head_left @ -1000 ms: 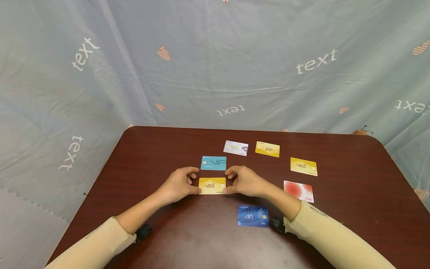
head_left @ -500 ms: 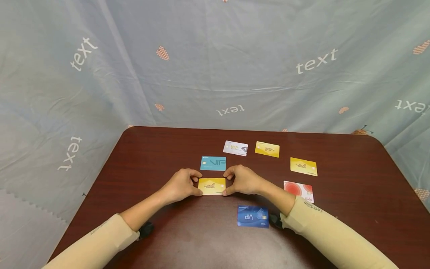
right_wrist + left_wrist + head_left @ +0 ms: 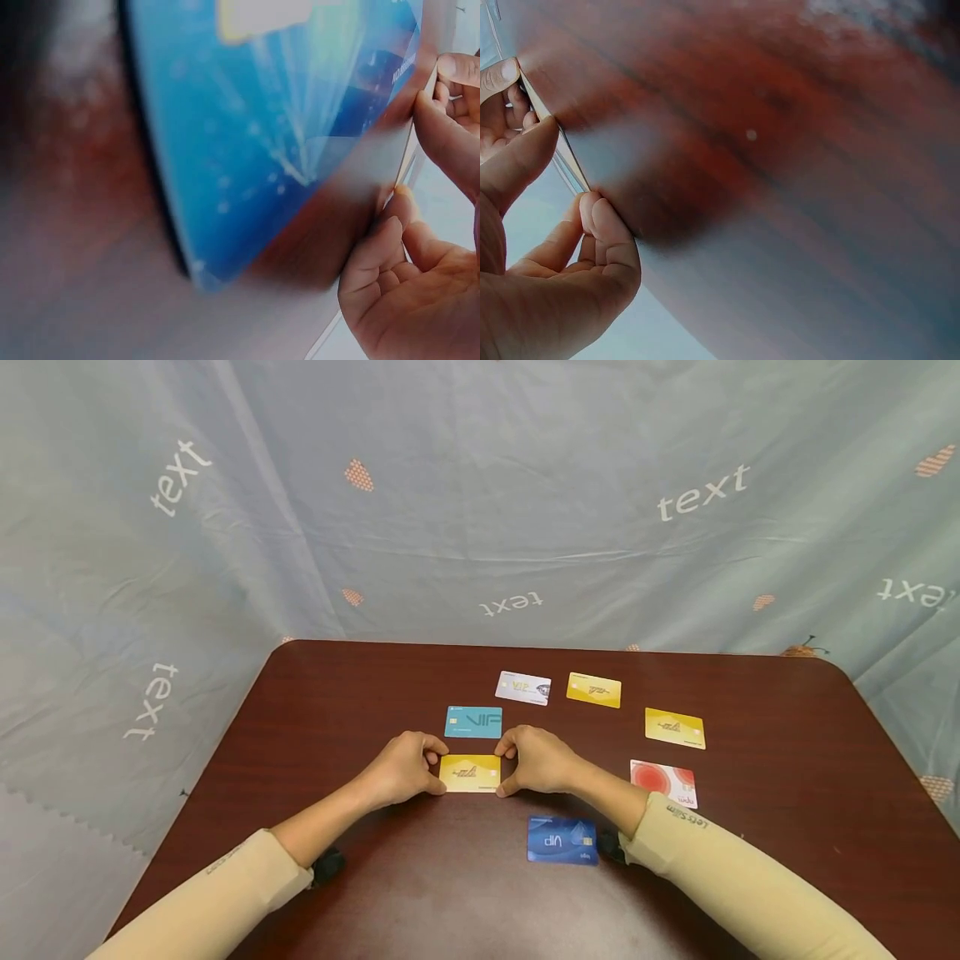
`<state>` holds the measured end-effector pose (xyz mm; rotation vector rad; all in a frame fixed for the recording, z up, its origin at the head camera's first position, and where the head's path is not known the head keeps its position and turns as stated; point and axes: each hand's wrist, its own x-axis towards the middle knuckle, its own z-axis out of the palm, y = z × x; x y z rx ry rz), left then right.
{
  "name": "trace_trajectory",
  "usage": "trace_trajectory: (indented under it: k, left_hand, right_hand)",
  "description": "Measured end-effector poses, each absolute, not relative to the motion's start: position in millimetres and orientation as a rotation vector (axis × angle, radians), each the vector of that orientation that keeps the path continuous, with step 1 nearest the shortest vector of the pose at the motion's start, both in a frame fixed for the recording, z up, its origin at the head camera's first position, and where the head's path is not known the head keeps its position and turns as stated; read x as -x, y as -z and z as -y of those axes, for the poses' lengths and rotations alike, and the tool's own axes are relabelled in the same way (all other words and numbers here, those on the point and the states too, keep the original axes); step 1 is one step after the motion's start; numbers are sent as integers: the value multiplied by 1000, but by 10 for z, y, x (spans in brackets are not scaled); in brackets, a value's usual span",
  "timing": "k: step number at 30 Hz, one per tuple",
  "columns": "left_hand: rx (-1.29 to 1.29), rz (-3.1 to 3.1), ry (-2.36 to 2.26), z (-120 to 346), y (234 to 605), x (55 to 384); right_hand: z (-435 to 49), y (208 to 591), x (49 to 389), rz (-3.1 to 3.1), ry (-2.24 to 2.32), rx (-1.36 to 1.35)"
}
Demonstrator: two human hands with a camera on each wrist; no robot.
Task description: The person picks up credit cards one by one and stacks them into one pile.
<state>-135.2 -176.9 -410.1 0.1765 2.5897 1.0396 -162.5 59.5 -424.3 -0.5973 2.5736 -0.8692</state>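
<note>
A yellow card (image 3: 470,773) printed with a plane-like drawing lies flat on the table between both hands, its long sides running left to right. My left hand (image 3: 405,768) holds its left end, thumb at the near corner and index finger at the far corner. On the opposite end, my right hand (image 3: 542,762) holds it the same way. Just beyond is a teal VIP card (image 3: 473,722), apart from the held one. The left wrist view shows the left hand's fingers (image 3: 607,229) at the card's thin edge; the right wrist view shows the right hand's fingers (image 3: 375,255) there too.
A blue VIP card (image 3: 562,841) lies in front of the right wrist. To the right are a red-and-white card (image 3: 663,782) and a yellow card (image 3: 675,728). Farther back lie a silver VIP card (image 3: 522,687) and another yellow card (image 3: 594,690). A curtain (image 3: 465,527) hangs behind the table.
Both index fingers have come in closer to the far corners of the yellow card. The card and the others on the table look unmoved; the head view has shifted slightly.
</note>
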Motion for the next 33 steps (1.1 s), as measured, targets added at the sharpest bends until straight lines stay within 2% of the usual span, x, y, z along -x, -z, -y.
trace_trajectory:
  k: [17,33]
  left_hand:
    - [-184,-2599,-1034,1769,4095,1364]
    - [-168,-2602,-1067,1747,4094,1358]
  right_hand:
    - [-590,4270,1597,-2594,922,540]
    - [-594,4257,1529,-2581,1020,616]
